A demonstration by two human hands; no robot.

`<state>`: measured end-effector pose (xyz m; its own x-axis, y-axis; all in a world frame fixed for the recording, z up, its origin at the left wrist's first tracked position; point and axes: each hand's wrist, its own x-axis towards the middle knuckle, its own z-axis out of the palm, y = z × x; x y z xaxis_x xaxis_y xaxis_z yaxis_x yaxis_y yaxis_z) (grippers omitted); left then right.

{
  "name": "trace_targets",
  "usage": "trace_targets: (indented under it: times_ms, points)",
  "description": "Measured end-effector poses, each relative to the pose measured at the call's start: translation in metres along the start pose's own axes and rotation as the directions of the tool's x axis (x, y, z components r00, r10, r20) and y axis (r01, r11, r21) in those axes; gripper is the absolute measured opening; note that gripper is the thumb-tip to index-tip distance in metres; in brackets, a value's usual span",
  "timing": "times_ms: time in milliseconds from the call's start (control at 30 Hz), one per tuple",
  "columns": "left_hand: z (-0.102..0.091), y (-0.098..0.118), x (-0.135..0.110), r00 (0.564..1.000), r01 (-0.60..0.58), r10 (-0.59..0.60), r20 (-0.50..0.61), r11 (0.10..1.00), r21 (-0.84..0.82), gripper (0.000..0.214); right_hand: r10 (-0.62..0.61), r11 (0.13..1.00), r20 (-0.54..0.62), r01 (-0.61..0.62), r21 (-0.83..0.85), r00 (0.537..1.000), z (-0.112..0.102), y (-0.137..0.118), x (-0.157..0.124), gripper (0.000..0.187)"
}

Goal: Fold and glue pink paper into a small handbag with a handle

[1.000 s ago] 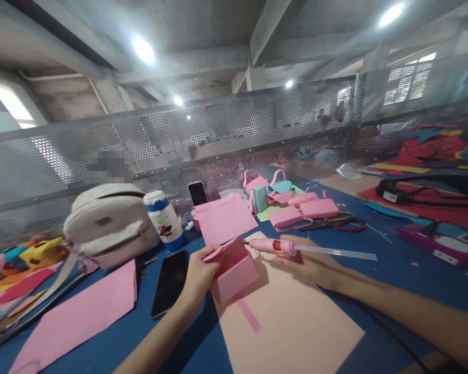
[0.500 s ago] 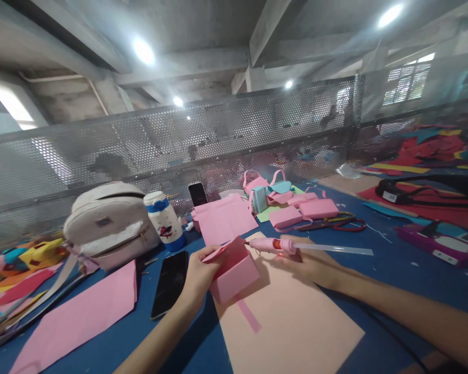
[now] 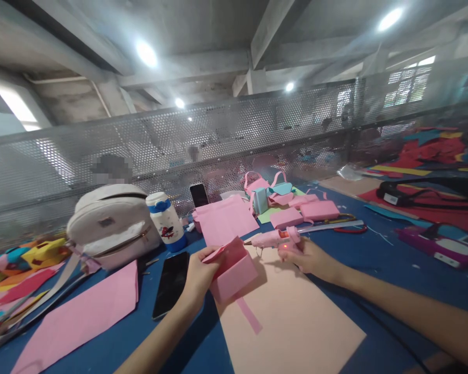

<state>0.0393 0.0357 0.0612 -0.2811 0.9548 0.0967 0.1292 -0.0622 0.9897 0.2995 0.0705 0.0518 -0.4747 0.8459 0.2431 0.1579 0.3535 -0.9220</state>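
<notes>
My left hand is closed on the left side of a folded pink paper box, whose top gapes. In my right hand is a pink hot glue gun, its nozzle pointing left at the box's upper right edge; whether it touches I cannot tell. A clear glue stick juts from the gun's back, and a small red light shows on its side. Beneath both hands lies a light peach sheet, with a narrow pink paper strip on it just below the box.
Left of the box are a black phone, pink sheets, a bottle and a white backpack. Small pink paper bags and scissors lie behind the gun. A perforated metal screen stands at the back.
The back of the glue gun has swung up, so its glue stick now slants upward to the right. My right hand turned with it; the left hand and box stayed nearly still.
</notes>
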Motion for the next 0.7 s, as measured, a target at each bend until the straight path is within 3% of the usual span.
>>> trace_targets:
  times_ms: [700]
  points:
    - [0.0035,0.0026,-0.0045,0.998,0.061,-0.059,0.015,0.993,-0.103,0.028,-0.045,0.999,0.008,0.045,-0.02,0.999,0.0011,-0.0047,-0.0007,0.035]
